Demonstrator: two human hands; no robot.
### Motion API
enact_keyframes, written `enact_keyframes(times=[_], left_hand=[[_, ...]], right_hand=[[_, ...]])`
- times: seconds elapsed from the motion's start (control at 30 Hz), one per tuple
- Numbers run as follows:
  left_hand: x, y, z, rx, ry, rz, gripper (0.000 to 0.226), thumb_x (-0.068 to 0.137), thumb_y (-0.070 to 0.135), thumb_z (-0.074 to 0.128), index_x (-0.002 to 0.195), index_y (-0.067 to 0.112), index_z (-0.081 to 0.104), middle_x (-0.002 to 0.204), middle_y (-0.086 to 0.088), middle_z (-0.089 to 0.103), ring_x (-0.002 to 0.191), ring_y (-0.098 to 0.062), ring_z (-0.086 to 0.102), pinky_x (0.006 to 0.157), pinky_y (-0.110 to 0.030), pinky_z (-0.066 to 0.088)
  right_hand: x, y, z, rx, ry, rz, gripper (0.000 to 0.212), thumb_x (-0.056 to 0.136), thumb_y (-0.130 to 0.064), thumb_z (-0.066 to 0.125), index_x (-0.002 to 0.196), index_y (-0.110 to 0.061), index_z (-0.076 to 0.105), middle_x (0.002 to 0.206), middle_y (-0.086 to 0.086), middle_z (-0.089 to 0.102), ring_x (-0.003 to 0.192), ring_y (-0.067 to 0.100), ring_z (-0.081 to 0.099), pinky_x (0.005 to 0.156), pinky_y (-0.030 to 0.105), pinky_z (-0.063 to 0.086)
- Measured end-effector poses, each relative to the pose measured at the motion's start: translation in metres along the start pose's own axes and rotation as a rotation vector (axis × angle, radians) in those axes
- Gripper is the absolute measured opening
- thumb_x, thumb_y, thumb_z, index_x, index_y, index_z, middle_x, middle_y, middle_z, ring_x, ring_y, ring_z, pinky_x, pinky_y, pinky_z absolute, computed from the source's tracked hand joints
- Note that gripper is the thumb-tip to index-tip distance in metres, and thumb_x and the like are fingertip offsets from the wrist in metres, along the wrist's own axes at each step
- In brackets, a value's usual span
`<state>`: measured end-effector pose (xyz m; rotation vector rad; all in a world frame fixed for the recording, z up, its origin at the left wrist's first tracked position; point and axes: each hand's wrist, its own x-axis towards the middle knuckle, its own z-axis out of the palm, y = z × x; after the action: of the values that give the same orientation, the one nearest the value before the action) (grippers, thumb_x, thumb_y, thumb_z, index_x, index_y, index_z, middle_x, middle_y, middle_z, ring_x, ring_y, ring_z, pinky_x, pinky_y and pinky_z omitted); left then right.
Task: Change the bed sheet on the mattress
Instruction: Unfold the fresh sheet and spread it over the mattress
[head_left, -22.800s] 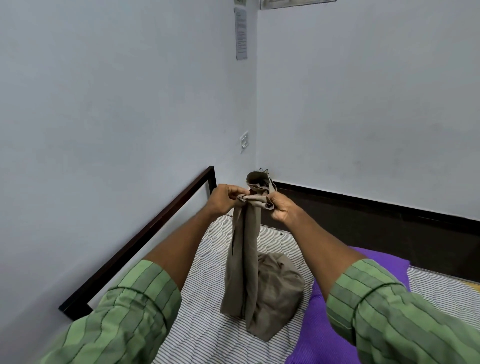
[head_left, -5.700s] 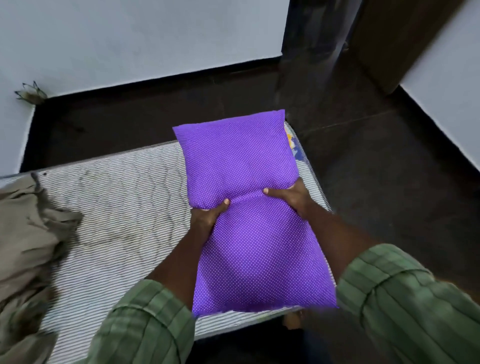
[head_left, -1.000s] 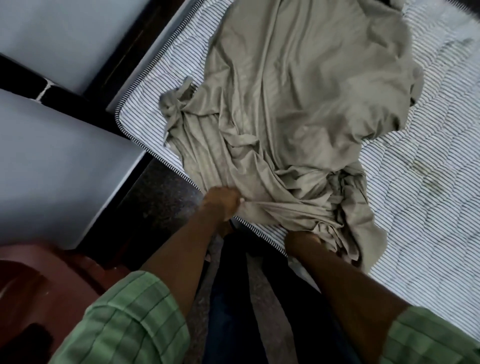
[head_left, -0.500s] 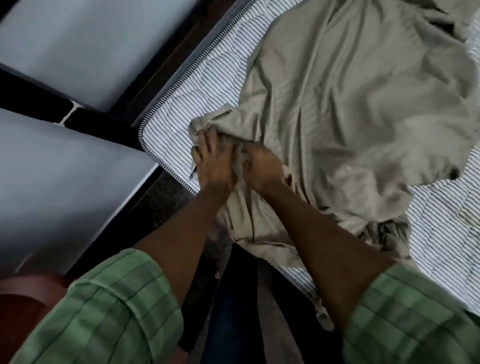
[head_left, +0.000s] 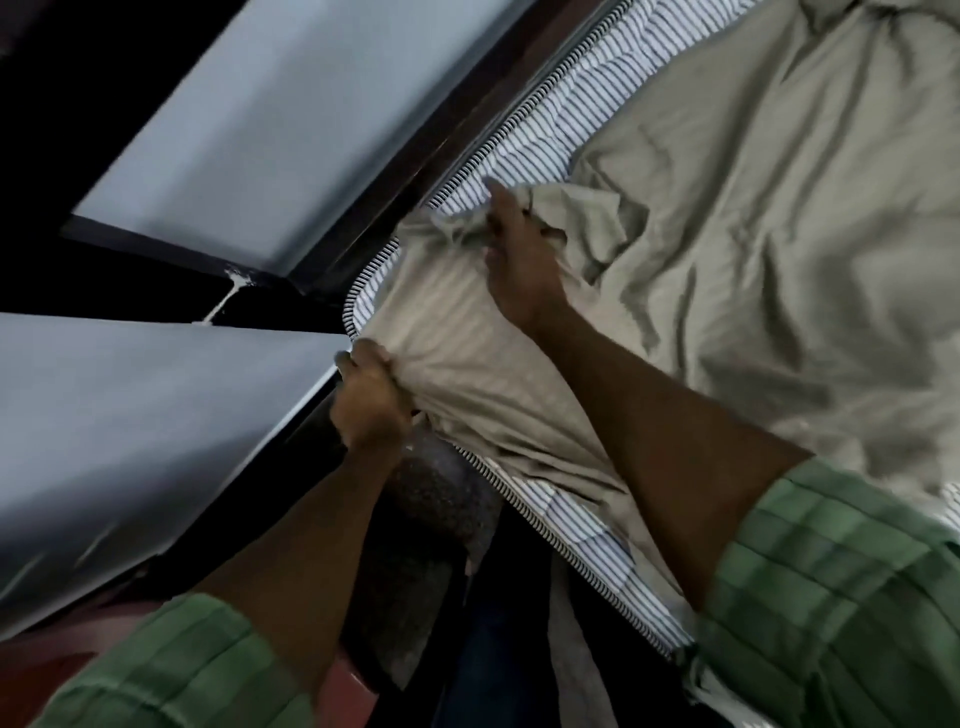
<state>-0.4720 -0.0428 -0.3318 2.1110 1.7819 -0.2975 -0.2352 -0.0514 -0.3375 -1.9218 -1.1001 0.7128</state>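
Two bare hands are seen at one corner of a striped mattress (head_left: 530, 140), over which a crumpled grey-beige bed sheet (head_left: 753, 218) is spread. The left hand (head_left: 371, 397) is placed at the very corner of the mattress, its fingers curled round a bunched edge of the sheet, which is drawn taut over the rounded corner. The right hand (head_left: 519, 249) is laid further in on the mattress top, and a gathered fold of the same sheet is pinched between its thumb and fingers. Between the two hands the cloth is stretched smooth, with faint stripes of the mattress showing through; beyond the right hand it is left in loose wrinkles and folds across most of the bed. A narrow band of striped ticking with piped edging is left uncovered along the side nearest the wall and along the near edge below the right forearm.

Green checked sleeves (head_left: 841, 597) are worn pushed back on both forearms. A pale wall (head_left: 260, 109) is seen beside the bed, with a dark skirting band running along its foot and a dark bed frame rail (head_left: 441, 124) lying just beside the mattress edge. A second pale wall panel (head_left: 130, 415) is seen to the left, meeting the first at a dark corner. A dark speckled floor (head_left: 441, 499) is visible below the left wrist, and dark trousers are partly seen at the lower middle, though the picture is blurred there.
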Motion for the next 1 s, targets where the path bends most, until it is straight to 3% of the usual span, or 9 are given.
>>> enact_keyframes(times=[0.1, 0.27, 0.37, 0.47, 0.57, 0.73, 0.8, 0.93, 1.0], left_hand=[[0.006, 0.007, -0.008, 0.123, 0.214, -0.025, 0.036, 0.084, 0.027, 0.060, 0.117, 0.016, 0.055, 0.144, -0.015, 0.044, 0.120, -0.038, 0.050, 0.093, -0.050, 0.041], [0.021, 0.040, -0.009, 0.144, 0.161, 0.388, 0.055, 0.081, 0.027, 0.064, 0.135, 0.030, 0.053, 0.163, -0.008, 0.027, 0.145, -0.033, 0.032, 0.106, -0.050, 0.032], [0.034, 0.044, -0.006, 0.151, 0.115, 0.347, 0.062, 0.080, 0.038, 0.061, 0.141, 0.035, 0.048, 0.162, -0.010, 0.026, 0.140, -0.037, 0.034, 0.102, -0.053, 0.040], [0.039, 0.041, -0.009, -0.124, 0.105, 0.190, 0.058, 0.084, 0.022, 0.062, 0.139, 0.026, 0.044, 0.139, -0.013, 0.047, 0.120, -0.039, 0.050, 0.090, -0.051, 0.050], [0.048, 0.036, -0.017, -0.102, 0.015, 0.443, 0.044, 0.083, 0.006, 0.062, 0.120, 0.028, 0.055, 0.121, -0.004, 0.059, 0.110, -0.035, 0.060, 0.080, -0.047, 0.055], [0.067, 0.014, -0.031, 0.187, 0.118, 0.395, 0.033, 0.092, 0.004, 0.057, 0.117, 0.023, 0.068, 0.120, -0.010, 0.053, 0.100, -0.034, 0.056, 0.080, -0.042, 0.051], [0.062, 0.007, -0.031, 0.354, 0.265, 0.492, 0.031, 0.097, 0.020, 0.048, 0.121, 0.022, 0.067, 0.129, -0.010, 0.050, 0.105, -0.034, 0.050, 0.084, -0.047, 0.043], [0.051, 0.022, -0.029, 0.323, 0.285, 0.623, 0.038, 0.095, 0.018, 0.056, 0.132, 0.023, 0.059, 0.153, -0.007, 0.040, 0.127, -0.033, 0.043, 0.091, -0.048, 0.033], [0.048, 0.051, -0.029, 0.258, 0.255, 0.711, 0.044, 0.086, 0.015, 0.060, 0.130, 0.022, 0.059, 0.153, -0.009, 0.042, 0.128, -0.033, 0.042, 0.092, -0.047, 0.029]], right_hand=[[0.000, -0.002, 0.016, -0.146, 0.021, 0.024, 0.077, 0.091, -0.012, 0.062, 0.161, -0.012, 0.028, 0.154, 0.017, 0.044, 0.137, 0.038, 0.047, 0.113, 0.046, 0.041], [-0.058, 0.003, 0.033, -0.519, 0.143, 0.218, 0.035, 0.088, -0.040, 0.062, 0.105, -0.009, 0.066, 0.103, 0.015, 0.071, 0.096, 0.038, 0.068, 0.083, 0.043, 0.052], [-0.126, 0.007, 0.042, -0.621, -0.083, 0.248, 0.055, 0.086, -0.065, 0.054, 0.108, -0.016, 0.062, 0.107, 0.009, 0.065, 0.096, 0.033, 0.064, 0.067, 0.040, 0.053], [-0.177, 0.005, 0.056, -0.601, -0.257, 0.192, 0.035, 0.092, -0.041, 0.062, 0.115, -0.015, 0.060, 0.109, 0.010, 0.062, 0.090, 0.035, 0.068, 0.057, 0.041, 0.054], [-0.166, 0.004, 0.061, -0.415, -0.535, 0.280, 0.031, 0.096, -0.027, 0.051, 0.123, -0.015, 0.061, 0.114, 0.012, 0.067, 0.096, 0.039, 0.069, 0.076, 0.046, 0.055], [-0.097, -0.035, 0.046, -0.077, -1.054, 0.157, 0.029, 0.099, -0.029, 0.055, 0.079, -0.010, 0.065, 0.079, 0.005, 0.063, 0.077, 0.026, 0.059, 0.075, 0.037, 0.048], [-0.072, -0.037, 0.040, -0.042, -0.942, 0.287, 0.032, 0.101, -0.033, 0.057, 0.096, -0.008, 0.077, 0.101, 0.011, 0.074, 0.095, 0.028, 0.069, 0.081, 0.033, 0.051], [-0.041, -0.012, 0.012, -0.305, -0.034, 0.303, 0.018, 0.094, -0.028, 0.060, 0.094, -0.014, 0.070, 0.098, 0.015, 0.071, 0.092, 0.039, 0.068, 0.071, 0.040, 0.050], [-0.030, 0.001, -0.012, -0.373, 0.143, 0.327, 0.016, 0.090, -0.023, 0.061, 0.099, -0.011, 0.067, 0.102, 0.016, 0.068, 0.094, 0.041, 0.065, 0.074, 0.045, 0.051]])
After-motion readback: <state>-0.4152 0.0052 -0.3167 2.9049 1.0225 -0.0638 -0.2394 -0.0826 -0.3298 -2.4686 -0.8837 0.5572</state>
